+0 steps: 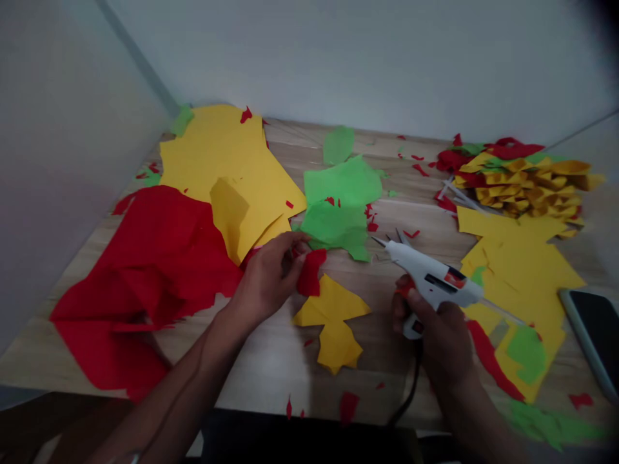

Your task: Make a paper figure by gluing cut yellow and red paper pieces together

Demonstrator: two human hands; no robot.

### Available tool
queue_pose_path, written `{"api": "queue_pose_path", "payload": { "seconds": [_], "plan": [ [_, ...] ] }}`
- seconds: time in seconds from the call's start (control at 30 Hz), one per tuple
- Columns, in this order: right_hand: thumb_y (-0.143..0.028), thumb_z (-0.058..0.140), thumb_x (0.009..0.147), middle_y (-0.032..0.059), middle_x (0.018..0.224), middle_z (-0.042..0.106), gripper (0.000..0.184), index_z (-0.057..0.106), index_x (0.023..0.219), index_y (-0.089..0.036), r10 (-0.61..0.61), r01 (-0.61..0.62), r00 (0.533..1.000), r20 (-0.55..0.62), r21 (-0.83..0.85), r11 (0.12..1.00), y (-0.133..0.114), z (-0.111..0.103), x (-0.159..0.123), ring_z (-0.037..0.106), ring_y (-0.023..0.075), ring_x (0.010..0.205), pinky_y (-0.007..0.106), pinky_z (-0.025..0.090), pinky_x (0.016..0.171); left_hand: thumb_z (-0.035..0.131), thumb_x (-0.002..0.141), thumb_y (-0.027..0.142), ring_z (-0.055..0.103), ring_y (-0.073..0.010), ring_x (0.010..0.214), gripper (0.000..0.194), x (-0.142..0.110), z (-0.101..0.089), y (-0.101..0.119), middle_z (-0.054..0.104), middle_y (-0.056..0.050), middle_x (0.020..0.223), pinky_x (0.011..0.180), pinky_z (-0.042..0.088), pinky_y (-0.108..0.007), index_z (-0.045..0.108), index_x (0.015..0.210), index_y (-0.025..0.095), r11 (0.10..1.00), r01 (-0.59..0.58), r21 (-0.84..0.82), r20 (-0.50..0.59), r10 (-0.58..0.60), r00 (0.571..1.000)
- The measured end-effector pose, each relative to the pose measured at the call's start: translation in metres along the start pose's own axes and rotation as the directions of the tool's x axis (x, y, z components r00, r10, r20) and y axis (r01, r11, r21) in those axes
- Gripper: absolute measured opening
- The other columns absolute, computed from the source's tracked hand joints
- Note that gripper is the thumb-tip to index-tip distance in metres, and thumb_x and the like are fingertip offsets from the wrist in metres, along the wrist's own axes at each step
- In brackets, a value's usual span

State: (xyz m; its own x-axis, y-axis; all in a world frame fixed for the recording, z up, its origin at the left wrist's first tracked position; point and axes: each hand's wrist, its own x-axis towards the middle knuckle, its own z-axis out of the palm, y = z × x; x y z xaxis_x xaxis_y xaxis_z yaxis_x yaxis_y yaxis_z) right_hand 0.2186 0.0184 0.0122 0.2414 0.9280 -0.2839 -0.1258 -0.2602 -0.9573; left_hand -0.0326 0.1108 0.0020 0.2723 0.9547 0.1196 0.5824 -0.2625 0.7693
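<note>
My left hand (271, 274) pinches a small red paper piece (310, 272) just above a yellow paper cutout (333, 319) that lies on the wooden table (271, 361). My right hand (435, 328) grips a white glue gun (430, 277) by its handle. The gun's nozzle points left, toward a green paper sheet (338, 206), and stays a little apart from the red piece. A black cord runs down from the gun past the table's front edge.
A large red sheet (145, 270) and a large yellow sheet (227, 174) cover the left side. Folded yellow and red paper shapes (527, 177) pile at the back right, above more yellow sheets (517, 270). A phone (594, 332) lies at the right edge. Walls close off the left and back.
</note>
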Motion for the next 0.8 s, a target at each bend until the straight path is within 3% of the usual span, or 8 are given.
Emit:
{"api": "queue_pose_path", "payload": {
  "seconds": [0.1, 0.2, 0.3, 0.4, 0.47, 0.57, 0.67, 0.8],
  "plan": [
    [-0.031, 0.068, 0.085, -0.0032, 0.067, 0.060, 0.020, 0.062, 0.102, -0.022, 0.006, -0.007, 1.000, 0.028, 0.055, 0.998, 0.000, 0.000, -0.002, 0.057, 0.0102, 0.051, 0.020, 0.044, 0.047, 0.049, 0.090, 0.017, 0.060, -0.0139, 0.081, 0.032, 0.002, -0.004, 0.003, 0.065, -0.005, 0.104, 0.072, 0.048, -0.028, 0.059, 0.120, 0.022, 1.000, 0.021, 0.021, -0.096, -0.018, 0.995],
    [-0.021, 0.068, 0.081, -0.0004, 0.085, 0.066, 0.036, 0.060, 0.115, -0.026, -0.008, -0.012, 0.993, 0.122, 0.166, 0.986, -0.005, 0.002, -0.007, 0.063, 0.0135, 0.067, 0.023, 0.051, 0.056, 0.051, 0.090, 0.020, 0.058, -0.0133, 0.077, 0.025, 0.003, -0.012, 0.015, 0.066, -0.004, 0.102, 0.067, 0.047, -0.026, 0.062, 0.112, 0.022, 0.998, 0.040, 0.045, -0.142, -0.033, 0.989],
    [-0.019, 0.063, 0.082, 0.0029, 0.104, 0.067, 0.044, 0.058, 0.124, -0.030, -0.058, 0.000, 0.970, 0.234, 0.242, 0.970, -0.018, 0.008, -0.016, 0.066, 0.0190, 0.087, 0.030, 0.057, 0.069, 0.053, 0.091, 0.027, 0.059, -0.0132, 0.073, 0.017, 0.001, -0.023, 0.039, 0.069, -0.001, 0.092, 0.063, 0.045, -0.025, 0.065, 0.102, 0.024, 0.996, 0.041, 0.079, -0.035, -0.039, 0.999],
    [-0.020, 0.062, 0.086, 0.0042, 0.118, 0.065, 0.034, 0.063, 0.118, -0.031, -0.101, 0.043, 0.947, 0.306, 0.190, 0.981, -0.033, 0.018, -0.025, 0.065, 0.0213, 0.101, 0.034, 0.059, 0.079, 0.053, 0.091, 0.028, 0.061, -0.0134, 0.075, 0.017, -0.007, -0.034, 0.066, 0.070, 0.001, 0.092, 0.067, 0.046, -0.026, 0.065, 0.102, 0.025, 0.998, -0.013, 0.062, 0.162, 0.002, 0.987],
    [-0.021, 0.064, 0.087, 0.0042, 0.120, 0.065, 0.028, 0.065, 0.113, -0.030, -0.109, 0.072, 0.938, 0.329, 0.122, 0.990, -0.040, 0.030, -0.032, 0.066, 0.0212, 0.102, 0.035, 0.060, 0.082, 0.053, 0.092, 0.030, 0.062, -0.0143, 0.080, 0.017, -0.017, -0.042, 0.081, 0.070, 0.000, 0.096, 0.069, 0.048, -0.027, 0.064, 0.103, 0.024, 1.000, -0.022, 0.003, 0.198, 0.021, 0.980],
    [-0.023, 0.068, 0.086, 0.0043, 0.114, 0.069, 0.036, 0.060, 0.120, -0.030, -0.140, 0.123, 0.932, 0.334, 0.070, 0.990, -0.045, 0.056, -0.043, 0.069, 0.0208, 0.096, 0.036, 0.061, 0.082, 0.056, 0.091, 0.037, 0.063, -0.0157, 0.084, 0.018, -0.037, -0.050, 0.096, 0.069, -0.001, 0.098, 0.072, 0.050, -0.028, 0.062, 0.101, 0.023, 0.996, -0.010, -0.093, 0.142, 0.023, 0.990],
    [-0.020, 0.067, 0.085, 0.0062, 0.119, 0.068, 0.059, 0.044, 0.137, -0.031, -0.225, 0.230, 0.916, 0.332, 0.024, 0.973, -0.045, 0.094, -0.058, 0.069, 0.0226, 0.101, 0.038, 0.060, 0.083, 0.067, 0.082, 0.040, 0.064, -0.0180, 0.083, 0.027, -0.062, -0.056, 0.104, 0.070, -0.001, 0.096, 0.070, 0.051, -0.029, 0.062, 0.104, 0.026, 0.996, 0.019, -0.086, 0.031, -0.016, 0.999],
    [-0.019, 0.063, 0.086, 0.0079, 0.123, 0.066, 0.077, 0.024, 0.150, -0.033, -0.396, 0.466, 0.828, 0.397, -0.092, 0.880, -0.044, 0.143, -0.081, 0.069, 0.0239, 0.100, 0.041, 0.059, 0.084, 0.067, 0.079, 0.044, 0.066, -0.0204, 0.076, 0.028, -0.095, -0.077, 0.106, 0.072, -0.001, 0.088, 0.063, 0.051, -0.030, 0.067, 0.099, 0.025, 0.984, 0.173, -0.045, -0.231, -0.179, 0.956]
  ]
}}
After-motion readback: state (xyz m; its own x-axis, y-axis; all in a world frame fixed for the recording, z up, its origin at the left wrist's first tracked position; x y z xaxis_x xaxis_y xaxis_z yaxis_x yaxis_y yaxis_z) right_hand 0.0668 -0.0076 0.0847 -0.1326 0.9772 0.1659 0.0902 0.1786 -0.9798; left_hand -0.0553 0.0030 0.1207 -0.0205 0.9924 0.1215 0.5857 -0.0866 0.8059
